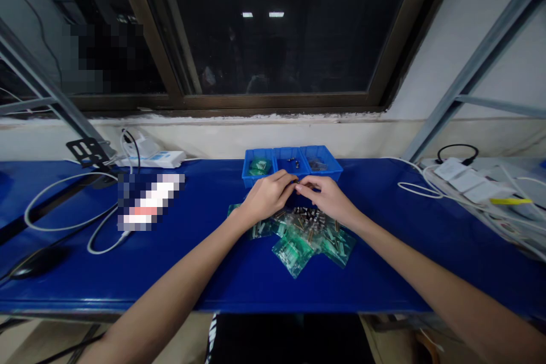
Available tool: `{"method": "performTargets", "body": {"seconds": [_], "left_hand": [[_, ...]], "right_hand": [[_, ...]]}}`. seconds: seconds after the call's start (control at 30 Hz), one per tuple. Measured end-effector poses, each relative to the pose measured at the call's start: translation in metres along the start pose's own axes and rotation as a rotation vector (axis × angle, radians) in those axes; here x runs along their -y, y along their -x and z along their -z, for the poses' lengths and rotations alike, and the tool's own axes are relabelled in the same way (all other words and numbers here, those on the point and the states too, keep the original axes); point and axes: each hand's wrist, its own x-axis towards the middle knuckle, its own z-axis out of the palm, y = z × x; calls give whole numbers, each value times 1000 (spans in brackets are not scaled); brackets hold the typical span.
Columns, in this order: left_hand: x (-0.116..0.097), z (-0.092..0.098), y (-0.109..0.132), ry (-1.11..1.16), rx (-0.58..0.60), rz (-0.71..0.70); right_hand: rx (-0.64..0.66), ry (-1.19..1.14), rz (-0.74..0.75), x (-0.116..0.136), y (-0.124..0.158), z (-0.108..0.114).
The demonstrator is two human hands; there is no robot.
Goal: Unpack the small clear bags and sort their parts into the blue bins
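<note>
Left hand [271, 194] and right hand [321, 194] close together, fingers curled, fingertips meeting; what they grip, if anything, too small to tell; just nearer person, heap of small dark and metallic parts [310, 217] among green packets [293, 251], on blue table [239, 281]; just beyond hands, three blue bins [334, 172] in row, left one holding green packets, middle one few small parts; white adapters [464, 179] well apart at right; dark window [277, 57] behind
</note>
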Motion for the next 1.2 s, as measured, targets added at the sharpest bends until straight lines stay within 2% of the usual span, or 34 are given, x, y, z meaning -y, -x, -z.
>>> {"method": "performTargets", "body": {"seconds": [0.17, 0.37, 0.6, 0.8, 1.07, 1.2], "left_hand": [[0, 0, 0, -30, 26, 10], [-3, 5, -1, -30, 60, -5], [-2, 6, 0, -36, 88, -30], [-1, 4, 0, -86, 90, -44], [-4, 3, -1, -82, 129, -77], [-2, 2, -1, -64, 111, -59]], "right_hand": [[0, 23, 56, 1, 2, -3], [-81, 173, 154, 6, 5, -3], [-109, 285, 255, 15, 6, 1], [-138, 258, 213, 16, 6, 3], [-107, 147, 163, 15, 5, 2], [-101, 104, 123, 11, 4, 2]]}}
